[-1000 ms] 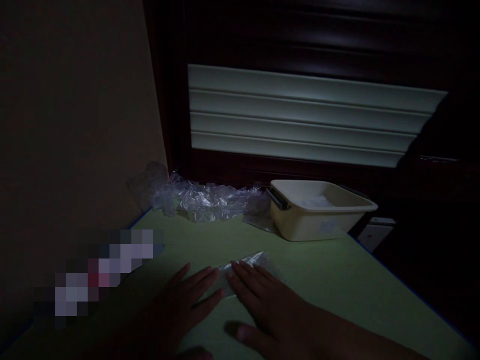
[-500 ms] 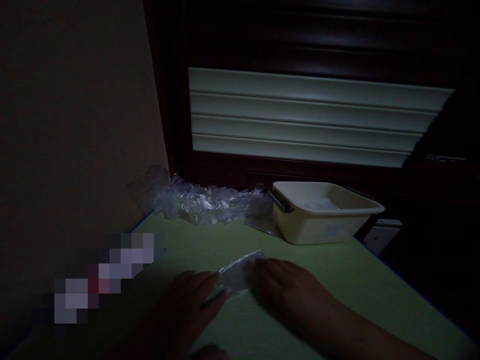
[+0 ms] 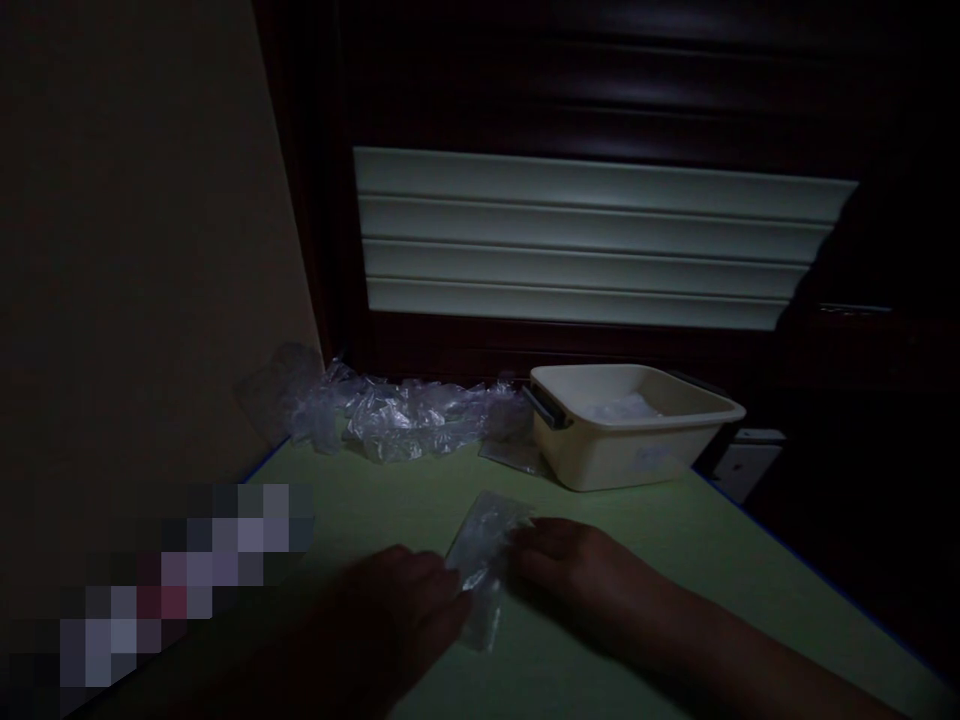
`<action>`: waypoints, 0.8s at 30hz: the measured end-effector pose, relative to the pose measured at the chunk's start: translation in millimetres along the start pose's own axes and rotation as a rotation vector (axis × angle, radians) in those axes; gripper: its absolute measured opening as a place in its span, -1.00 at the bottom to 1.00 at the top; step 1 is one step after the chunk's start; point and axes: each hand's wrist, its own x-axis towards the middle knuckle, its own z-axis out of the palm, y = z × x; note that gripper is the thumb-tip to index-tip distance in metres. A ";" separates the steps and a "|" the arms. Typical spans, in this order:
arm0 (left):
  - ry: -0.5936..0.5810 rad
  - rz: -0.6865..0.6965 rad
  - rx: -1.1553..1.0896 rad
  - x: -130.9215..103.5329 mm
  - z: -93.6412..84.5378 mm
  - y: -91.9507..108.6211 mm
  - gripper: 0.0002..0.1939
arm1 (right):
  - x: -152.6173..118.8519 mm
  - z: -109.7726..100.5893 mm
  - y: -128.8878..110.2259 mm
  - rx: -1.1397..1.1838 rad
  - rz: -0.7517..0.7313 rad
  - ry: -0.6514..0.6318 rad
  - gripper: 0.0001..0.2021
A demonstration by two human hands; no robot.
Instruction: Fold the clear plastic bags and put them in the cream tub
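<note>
A small clear plastic bag (image 3: 484, 545) lies almost flat on the green tabletop, its shiny film creased in the middle. My left hand (image 3: 420, 605) grips its left edge with the fingers close together. On the opposite side, my right hand (image 3: 559, 560) has its fingers bent down onto the bag's right edge. Dim light hides both thumbs and the exact fingertip contact.
A cream plastic basin (image 3: 630, 450) with dark handles stands at the back right, some clear film inside. Crumpled clear plastic bags (image 3: 405, 415) are heaped along the back left. A pixelated item (image 3: 180, 590) lies left. A white device (image 3: 748, 465) shows beyond the right edge.
The plastic bag has turned between my hands, its long side now running more away from me. My left hand has shifted slightly right along it. The view has swung a little right.
</note>
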 end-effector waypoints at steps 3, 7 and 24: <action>0.060 0.069 -0.049 1.5 8.0 -23.2 -0.67 | 0.2 1.3 4.6 0.033 0.003 0.033 -0.83; 0.092 0.038 -0.193 -2.2 18.7 -29.8 -0.66 | -1.8 4.0 2.3 0.018 -0.018 0.134 -0.78; 0.247 -0.073 -0.438 -0.9 19.3 -18.6 -0.68 | -0.8 13.6 -13.3 0.344 0.066 0.085 -0.79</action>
